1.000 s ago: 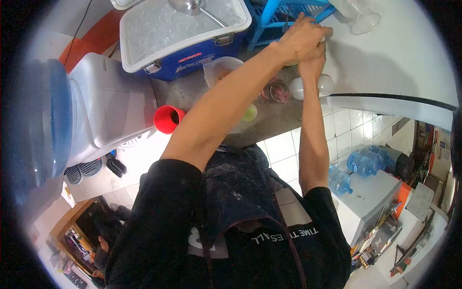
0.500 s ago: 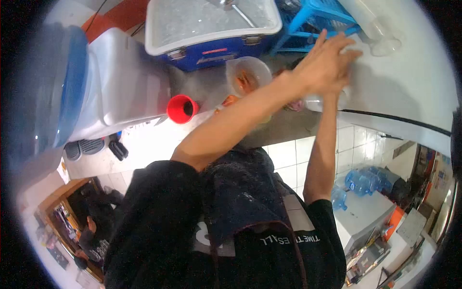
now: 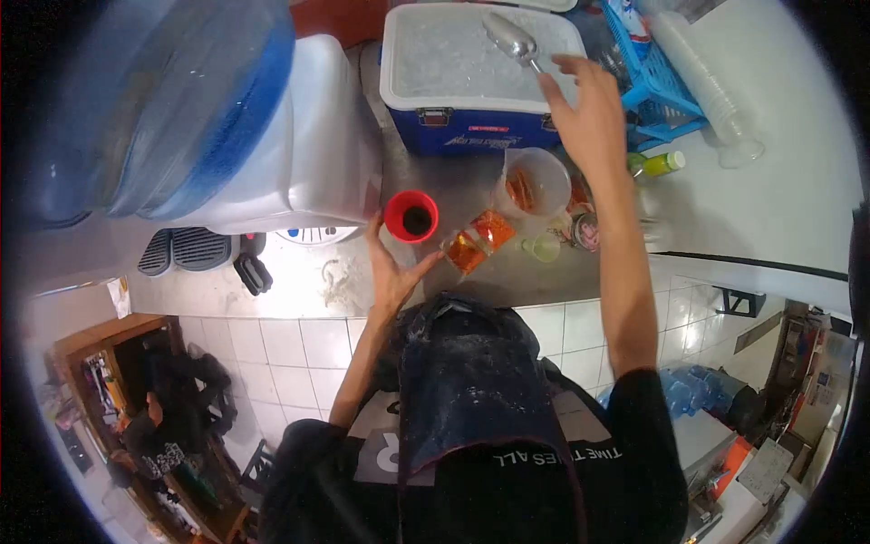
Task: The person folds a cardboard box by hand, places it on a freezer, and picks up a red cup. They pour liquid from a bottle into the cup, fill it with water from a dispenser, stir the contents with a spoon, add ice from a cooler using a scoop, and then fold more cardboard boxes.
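On the counter stands a red cup (image 3: 411, 218) with dark liquid in it. My left hand (image 3: 395, 276) is right beside it, fingers along its left side and thumb stretched out below it, apart from the rim. Over the right end of a blue cooler (image 3: 471, 138) filled with ice (image 3: 453, 59) is my right hand (image 3: 594, 118). Its thumb and fingers are spread around the handle end of a metal ice scoop (image 3: 512, 41), which lies on the ice.
Two orange packets (image 3: 494, 230), a small pale green cup (image 3: 542, 247) and a translucent tub (image 3: 553, 181) sit near the red cup. A blue crate (image 3: 666, 104) and stacked clear cups (image 3: 698, 77) are at right. A white dispenser (image 3: 335, 136) stands left. Behind, a person (image 3: 172, 426) is visible.
My left hand has moved from the far right across to the red cup. My right hand has shifted up and left from the clear cups to the scoop. The view has shifted.
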{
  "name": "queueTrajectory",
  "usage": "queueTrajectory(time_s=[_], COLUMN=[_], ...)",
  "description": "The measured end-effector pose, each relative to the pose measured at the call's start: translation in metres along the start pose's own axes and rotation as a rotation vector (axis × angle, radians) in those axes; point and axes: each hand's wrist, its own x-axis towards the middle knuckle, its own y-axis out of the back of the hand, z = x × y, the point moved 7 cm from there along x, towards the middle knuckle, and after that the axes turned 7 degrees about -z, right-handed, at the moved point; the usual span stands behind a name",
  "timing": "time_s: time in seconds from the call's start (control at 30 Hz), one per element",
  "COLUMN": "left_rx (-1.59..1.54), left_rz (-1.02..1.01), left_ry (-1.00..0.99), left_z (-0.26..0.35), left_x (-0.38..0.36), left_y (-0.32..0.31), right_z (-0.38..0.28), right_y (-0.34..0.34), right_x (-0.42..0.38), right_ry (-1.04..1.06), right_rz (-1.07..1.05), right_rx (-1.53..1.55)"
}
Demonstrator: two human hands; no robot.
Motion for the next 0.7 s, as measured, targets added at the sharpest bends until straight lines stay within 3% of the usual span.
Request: queueTrajectory(time_s=[0.03,0.07,0.13,0.2,0.23,0.27,0.33,0.4,0.47,0.53,0.6,0.7], left_rx=[-0.060,-0.067,-0.168,-0.261,-0.352,-0.348,-0.305,-0.290,-0.224,-0.266,-0.309,-0.044], left_rz=[0.012,0.026,0.077,0.085,0.063,0.113,0.103,0.178,0.250,0.364,0.458,0.554], left_ry=[0.034,0.018,0.024,0.049,0.079,0.091,0.027,0.059,0.056,0.096,0.123,0.161], left_z=[-0.002,-0.002,-0.011,-0.022,-0.028,-0.029,-0.019,-0.018,-0.029,-0.046,-0.058,-0.049], left_x=[0.005,0.009,0.017,0.023,0.024,0.022,0.016,-0.001,-0.025,-0.045,-0.057,-0.048], left_y=[-0.006,-0.012,-0.020,-0.028,-0.029,-0.021,-0.008,0.015,0.035,0.059,0.087,0.141], right_z=[0.005,0.010,0.025,0.017,0.008,-0.007,-0.068,-0.128,-0.184,-0.225,-0.252,-0.278], right_y=[-0.018,-0.025,-0.052,-0.049,-0.041,-0.037,-0.011,0.000,-0.010,-0.042,-0.085,-0.126], right_x=[0.017,0.027,0.041,0.043,0.046,0.046,0.046,0.036,0.005,-0.037,-0.077,-0.107], right_ry=[-0.003,0.012,-0.079,-0.044,0.035,0.113,0.177,0.129,0.056,0.167,0.345,0.494], right_rz=[-0.115,-0.099,-0.389,-0.393,-0.270,-0.151,-0.117,-0.240,-0.566,-0.847,-0.954,-0.920], right_rx=[-0.078,-0.085,-0.281,-0.282,-0.214,-0.137,0.052,0.267,0.445,0.571,0.515,0.275])
